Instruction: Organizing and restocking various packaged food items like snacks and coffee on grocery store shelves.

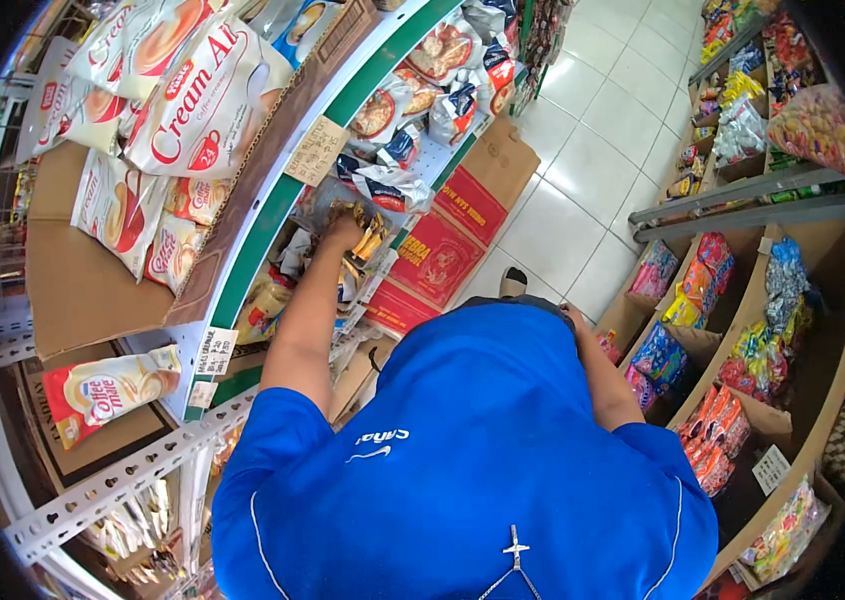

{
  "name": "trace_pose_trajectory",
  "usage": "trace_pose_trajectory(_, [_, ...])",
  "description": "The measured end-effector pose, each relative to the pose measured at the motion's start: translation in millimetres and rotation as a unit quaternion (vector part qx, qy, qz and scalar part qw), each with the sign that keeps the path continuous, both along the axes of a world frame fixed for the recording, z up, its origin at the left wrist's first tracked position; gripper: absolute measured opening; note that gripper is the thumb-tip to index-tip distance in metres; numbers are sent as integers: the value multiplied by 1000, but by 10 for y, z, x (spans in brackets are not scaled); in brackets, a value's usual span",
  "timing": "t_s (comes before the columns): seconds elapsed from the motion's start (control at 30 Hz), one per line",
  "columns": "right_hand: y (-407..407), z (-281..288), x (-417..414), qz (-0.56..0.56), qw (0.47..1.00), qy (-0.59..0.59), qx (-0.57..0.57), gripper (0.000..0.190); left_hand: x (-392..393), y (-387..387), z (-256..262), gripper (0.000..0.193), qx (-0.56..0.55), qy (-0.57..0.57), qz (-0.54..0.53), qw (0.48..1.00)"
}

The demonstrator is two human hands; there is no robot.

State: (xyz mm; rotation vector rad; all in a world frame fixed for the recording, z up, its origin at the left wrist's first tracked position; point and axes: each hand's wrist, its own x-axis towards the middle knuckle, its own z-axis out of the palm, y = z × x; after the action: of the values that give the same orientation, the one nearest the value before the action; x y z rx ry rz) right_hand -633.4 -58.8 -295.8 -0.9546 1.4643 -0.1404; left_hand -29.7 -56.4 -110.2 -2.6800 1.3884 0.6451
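Note:
My left hand (pixel 345 229) reaches into a lower shelf on the left, among small gold-and-dark packets (pixel 371 236). Its fingers are partly hidden among them, and whether they grip one does not show. White-and-dark pouches (pixel 392 187) lie just beyond the hand, and a yellow pack (pixel 265 301) lies nearer me on the same shelf. My right hand (pixel 575 315) hangs at my right side, beside my waist, mostly hidden by my body in its blue shirt. What its fingers do cannot be seen.
Large creamer bags (pixel 201 97) sit in a cardboard box on the upper left shelf, above a perforated metal rail (pixel 130 465). A red-and-brown carton (pixel 434 259) stands by the shelf on the tiled floor (pixel 587 157). Cardboard bins of wrapped sweets (pixel 707 270) line the right side.

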Motion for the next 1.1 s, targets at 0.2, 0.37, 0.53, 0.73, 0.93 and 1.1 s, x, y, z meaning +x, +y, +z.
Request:
trace_pose_trajectory(0.2, [65,-32,0,-21,999,-44,4,24,34,-70,-103,62,-5,10,-8,1000])
trace_pose_trajectory(0.37, [244,-149,-205,-47,995,-84,11,26,-109,-129,-61,46,-11,29,-9,999])
trace_pose_trajectory(0.53, [314,-225,-291,-42,989,-138,21,28,135,-70,-203,30,-46,49,-74,995])
trace_pose_trajectory(0.73, [444,-359,-489,-32,981,-188,34,30,198,-265,130,32,-35,60,-85,994])
trace_pose_trajectory(0.93, [460,-488,-543,-15,968,-247,47,32,159,-219,594,42,-30,77,-84,993])
trace_pose_trajectory(1.1, [326,-554,-495,-10,953,-299,44,33,-24,-189,661,57,-33,111,-73,991])
